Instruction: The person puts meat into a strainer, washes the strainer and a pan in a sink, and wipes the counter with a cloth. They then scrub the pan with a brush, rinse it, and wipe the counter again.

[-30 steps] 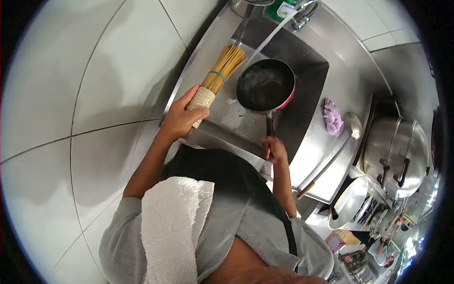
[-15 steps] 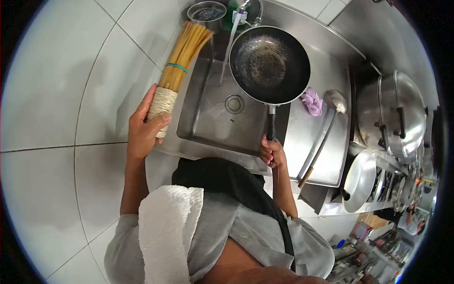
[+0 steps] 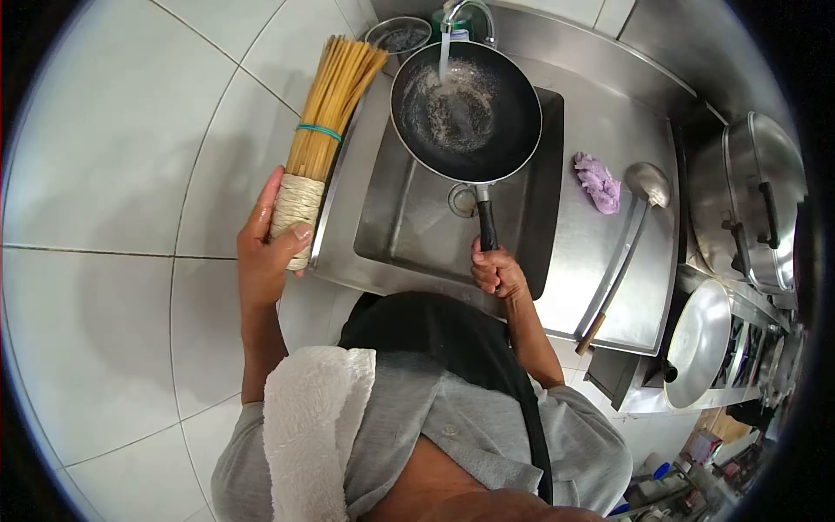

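My left hand (image 3: 266, 247) is wrapped round the cord-bound handle of a bamboo wok brush (image 3: 318, 150), held upright left of the sink. Its long stiff bristles are bound with a green band and fan out at the top. In my right hand (image 3: 499, 269) is the black handle of a frying pan (image 3: 515, 130), tilted over the sink (image 3: 400, 228). Water from the tap (image 3: 468, 10) runs into the pan, and its dark inside looks wet, with a paler patch in the middle.
On the steel drainboard right of the sink lie a purple cloth (image 3: 597, 183) and a long wooden-handled ladle (image 3: 630, 250). Farther right are a large lidded pot (image 3: 750, 204) and a pale wok (image 3: 698, 344). A metal bowl (image 3: 398, 35) stands behind the sink, near the tap.
The pan has moved left under the tap; the water, which fell beside it into the sink, now lands inside it. Both hands keep their holds, with the brush nearly still.
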